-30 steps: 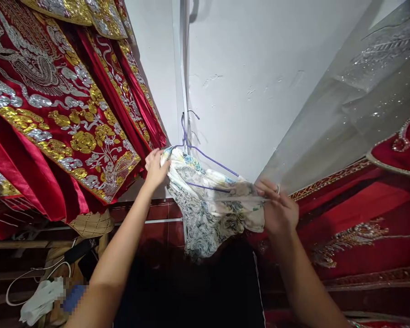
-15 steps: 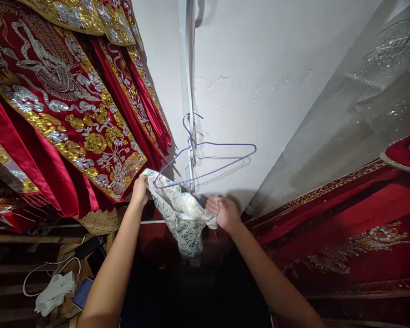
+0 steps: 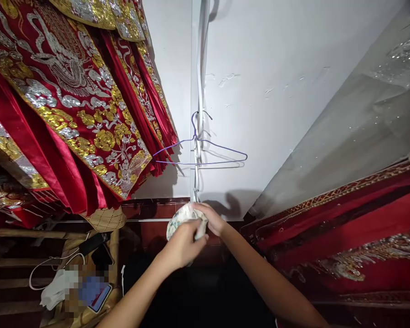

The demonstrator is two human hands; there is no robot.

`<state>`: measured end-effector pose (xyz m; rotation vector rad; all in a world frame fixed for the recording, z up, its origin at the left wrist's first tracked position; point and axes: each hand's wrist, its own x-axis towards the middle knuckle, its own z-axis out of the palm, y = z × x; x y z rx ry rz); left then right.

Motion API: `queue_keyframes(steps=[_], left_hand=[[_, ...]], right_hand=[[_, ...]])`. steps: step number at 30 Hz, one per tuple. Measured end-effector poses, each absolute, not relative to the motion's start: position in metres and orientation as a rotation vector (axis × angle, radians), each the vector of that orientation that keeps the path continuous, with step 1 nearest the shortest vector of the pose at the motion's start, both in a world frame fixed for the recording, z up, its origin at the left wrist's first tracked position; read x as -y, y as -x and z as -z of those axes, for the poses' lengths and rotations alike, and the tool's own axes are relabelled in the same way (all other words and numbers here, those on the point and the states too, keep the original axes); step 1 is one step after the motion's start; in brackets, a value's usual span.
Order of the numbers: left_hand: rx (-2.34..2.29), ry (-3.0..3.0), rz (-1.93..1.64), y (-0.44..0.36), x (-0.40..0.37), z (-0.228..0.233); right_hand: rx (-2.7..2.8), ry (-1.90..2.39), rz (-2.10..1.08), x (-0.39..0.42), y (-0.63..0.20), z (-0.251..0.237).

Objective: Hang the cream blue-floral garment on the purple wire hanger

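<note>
A white cloth garment (image 3: 181, 216) with a green and blue leafy print is bunched up low in front of me. My left hand (image 3: 186, 241) is closed around its near side. On the far right side, my right hand (image 3: 210, 217) grips the same garment, its fingers partly hidden by cloth and by my left hand. What kind of garment it is cannot be made out. Above both hands, a bare purple wire hanger (image 3: 177, 163) hangs by its hook against the wall, apart from the cloth.
Red costume cloth (image 3: 105, 136) with gold and silver sequins hangs at left. A bamboo bench (image 3: 114, 255) bears a phone (image 3: 100, 298), a white crumpled packet (image 3: 56, 291) and a cable. Clear plastic sheeting (image 3: 328, 136) and red fabric (image 3: 345, 228) line the right.
The garment has come off the hanger's left end and is gathered into a bundle. My left hand has moved right and down to meet my right hand. The hanger has swung level.
</note>
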<state>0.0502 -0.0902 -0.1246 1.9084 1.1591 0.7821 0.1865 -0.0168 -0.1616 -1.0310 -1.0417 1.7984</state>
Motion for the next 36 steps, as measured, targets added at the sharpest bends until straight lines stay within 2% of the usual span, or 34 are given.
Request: queue_keyframes(steps=[3,6,8,11,14,17,20,23,27,33,36], left_hand=[[-0.989,-2.010,-0.758,-0.054,0.102,0.096],[-1.019,-2.013,-1.094,-0.044,0.089,0.077],[-1.093,-1.973,-1.251,-0.034,0.074,0.075],[-0.991,-1.930,-0.998,-0.020,0.059,0.090],[-0.937,-1.869,-0.629,-0.006,0.057,0.113],[-1.050,-1.867,-0.556,0.013,0.059,0.120],[-1.198,-2.031,-0.546,0.037,0.054,0.111],[-1.421,-2.198,-0.435,0.060,0.046,0.108],[-1.536,-2.251,-0.331,0.081,0.035,0.114],[-1.469,-2.436,-0.632,0.069,0.006,0.086],[-1.308,-2.592,-0.646,0.054,-0.004,0.069]], right_hand=[[1.071,1.006,-1.819,0.017,-0.194,0.144],[1.347,0.897,-1.859,0.021,-0.202,0.117],[1.766,0.786,-1.815,0.026,-0.208,0.091],[2.357,0.637,-1.613,0.028,-0.222,0.050],[2.385,0.804,-1.252,0.016,-0.235,0.028],[2.090,1.052,-0.883,-0.013,-0.241,0.039],[1.923,1.137,-0.726,-0.044,-0.239,0.068],[1.866,1.192,-0.657,-0.064,-0.245,0.092],[1.790,1.287,-0.593,-0.072,-0.273,0.100],[1.755,1.304,-0.621,-0.055,-0.301,0.092],[1.773,1.318,-0.559,-0.047,-0.303,0.089]])
